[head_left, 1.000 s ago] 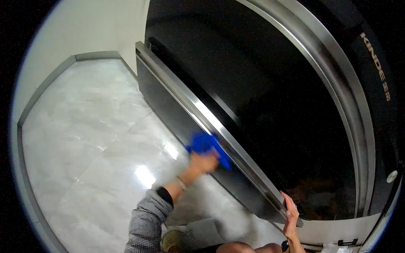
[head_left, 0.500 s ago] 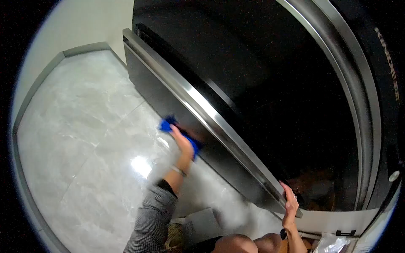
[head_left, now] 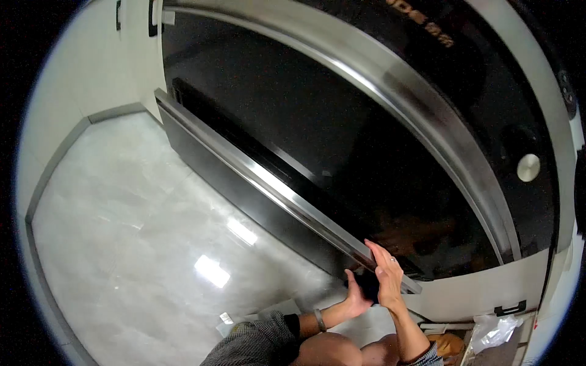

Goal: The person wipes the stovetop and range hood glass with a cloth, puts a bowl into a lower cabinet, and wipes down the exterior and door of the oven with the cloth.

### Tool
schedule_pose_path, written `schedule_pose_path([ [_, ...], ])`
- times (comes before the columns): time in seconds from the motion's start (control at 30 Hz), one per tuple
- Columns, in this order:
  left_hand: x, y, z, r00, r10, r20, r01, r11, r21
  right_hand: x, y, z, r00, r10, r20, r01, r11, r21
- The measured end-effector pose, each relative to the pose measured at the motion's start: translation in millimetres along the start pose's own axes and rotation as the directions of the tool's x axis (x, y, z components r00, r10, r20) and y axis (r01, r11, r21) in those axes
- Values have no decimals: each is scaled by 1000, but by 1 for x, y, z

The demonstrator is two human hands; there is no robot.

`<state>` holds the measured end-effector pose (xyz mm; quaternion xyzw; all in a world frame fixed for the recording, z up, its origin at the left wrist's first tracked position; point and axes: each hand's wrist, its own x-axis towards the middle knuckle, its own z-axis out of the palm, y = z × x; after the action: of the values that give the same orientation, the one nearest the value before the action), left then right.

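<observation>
A dark front panel point(head_left: 244, 188) with a shiny steel edge stands out from the lower part of a black appliance point(head_left: 305, 91). My right hand point(head_left: 387, 277) grips the panel's top edge near its right end, with fingers over the edge. Just left of it, my left hand point(head_left: 356, 300) is at the panel's outer face, thumb up. A dark cloth point(head_left: 367, 287) is bunched in the left hand, whose other fingers are hidden behind it. The two hands are close together.
Glossy marbled floor point(head_left: 122, 232) stretches to the left, bordered by a grey skirting point(head_left: 52, 152). A steel strip point(head_left: 378, 79) curves across the appliance, with a round knob point(head_left: 528, 168) at right. At lower right are a clear plastic bag point(head_left: 494, 330) and a black handle point(head_left: 510, 308).
My left hand has moved right and down along the panel with the cloth, from its middle to beside my right hand. My right hand remains on the panel edge. The view has shifted.
</observation>
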<state>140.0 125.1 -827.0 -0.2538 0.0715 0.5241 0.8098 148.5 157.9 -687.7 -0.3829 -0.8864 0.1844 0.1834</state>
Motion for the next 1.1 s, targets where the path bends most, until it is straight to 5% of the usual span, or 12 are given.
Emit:
schedule_pose_path([
  [0.27, -75, 60, 67, 993, 11, 122, -38, 975, 220, -7, 4, -17, 994, 38, 99, -58, 976, 211],
  [0.33, -98, 78, 85, 975, 147, 169, -192, 937, 291, -6, -2, -20, 988, 107, 108, -133, 953, 273],
  [0.37, -113, 84, 100, 970, 243, 6, -235, 928, 289, -7, -2, -19, 991, 94, 90, -119, 939, 324],
  [0.4, -117, 96, 98, 962, 270, 30, -269, 927, 262, -8, 3, -18, 993, 87, 76, -107, 938, 330],
  [0.53, -151, 130, 82, 797, 590, 130, -603, 766, 222, -13, -8, -31, 987, -74, -142, 135, 863, 487],
  [0.63, -195, 153, 83, 593, 718, 364, -793, 600, 108, 1, -55, -70, 923, 242, -299, 180, 414, 892],
  [0.77, -256, 140, 103, 322, 820, 472, -935, 199, 294, 18, -91, -111, 872, 285, -398, 353, 197, 915],
  [0.83, -273, 135, 94, 196, 854, 482, -909, -27, 417, 30, -105, -123, 873, 342, -347, 409, -128, 904],
  [1.0, -304, 120, 92, 115, 862, 494, -904, -115, 411, 58, -94, -135, 894, 232, -382, 444, -355, 823],
  [1.1, -314, 118, 99, 122, 912, 391, -912, -52, 407, 60, -106, -132, 858, 313, -407, 474, -177, 863],
])
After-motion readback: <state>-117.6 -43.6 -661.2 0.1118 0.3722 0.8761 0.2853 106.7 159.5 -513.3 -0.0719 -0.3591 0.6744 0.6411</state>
